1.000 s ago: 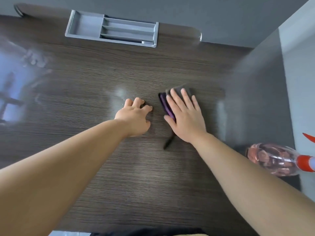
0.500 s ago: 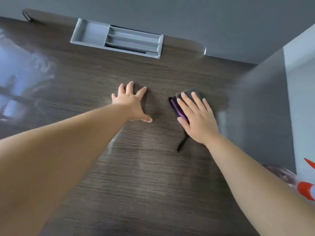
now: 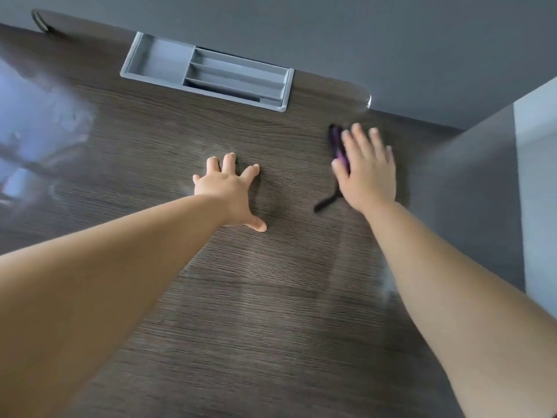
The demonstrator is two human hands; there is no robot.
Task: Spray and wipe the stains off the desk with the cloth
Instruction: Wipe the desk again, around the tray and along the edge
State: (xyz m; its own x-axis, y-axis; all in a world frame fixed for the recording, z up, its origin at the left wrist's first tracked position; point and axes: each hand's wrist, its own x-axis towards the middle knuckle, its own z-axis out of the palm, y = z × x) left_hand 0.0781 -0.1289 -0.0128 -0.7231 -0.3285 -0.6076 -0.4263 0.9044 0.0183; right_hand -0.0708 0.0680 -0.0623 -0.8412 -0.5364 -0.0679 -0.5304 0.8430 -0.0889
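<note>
1. The desk is dark wood-grain laminate. It butts against a plain grey wall at the far edge and a grey side panel on the right.
2. The left hand lies flat on the desk near the middle. Its fingers are spread and straight and its thumb points out to the right. It holds nothing.
3. The right hand is blurred. It presses down on the cloth with straight fingers laid over it, not curled round it.
4. The cloth is dark with a purple edge. It lies on the desk to the right of the left hand and well apart from it, near the far right corner by the side panel. Most of it is hidden under the palm. A thin dark strip trails from under the hand toward the near side.
5. A grey tray sits recessed into the desk at the far edge against the wall. It has one wide compartment on the left and three narrow slots on the right.
6. Faint pale streaks cross the desk between the two forearms.
7. A bluish window reflection glares on the desk's left side.
</note>
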